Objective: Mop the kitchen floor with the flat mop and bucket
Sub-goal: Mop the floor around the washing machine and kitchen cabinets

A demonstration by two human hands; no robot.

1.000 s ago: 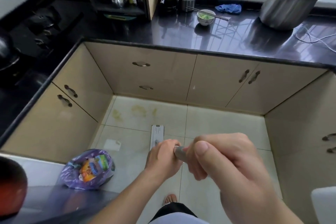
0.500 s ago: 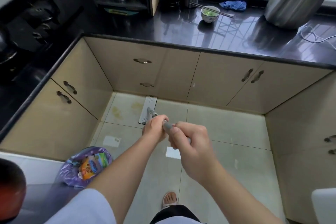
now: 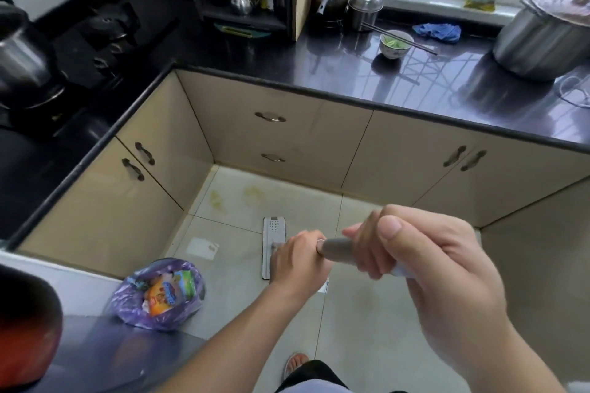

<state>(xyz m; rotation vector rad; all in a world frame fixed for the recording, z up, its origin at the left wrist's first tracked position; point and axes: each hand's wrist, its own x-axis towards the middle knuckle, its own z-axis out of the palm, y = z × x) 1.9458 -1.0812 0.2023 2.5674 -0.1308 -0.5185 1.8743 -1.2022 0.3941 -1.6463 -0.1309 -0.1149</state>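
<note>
Right hand: I see my right hand (image 3: pixel 424 268) wrapped round the grey mop handle (image 3: pixel 338 251), nearest the camera.
Left hand: my left hand (image 3: pixel 298 260) grips the same handle just below.
Mop head: the flat mop head (image 3: pixel 271 238) lies on the tiled floor (image 3: pixel 367 329), partly hidden by my left hand.
Nearby: a purple plastic bag (image 3: pixel 159 292) sits left of it, by the beige cabinets (image 3: pixel 281 137).

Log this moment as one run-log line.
left hand: grips grey mop handle | right hand: grips handle | white flat mop head: on pale tiled floor
</note>
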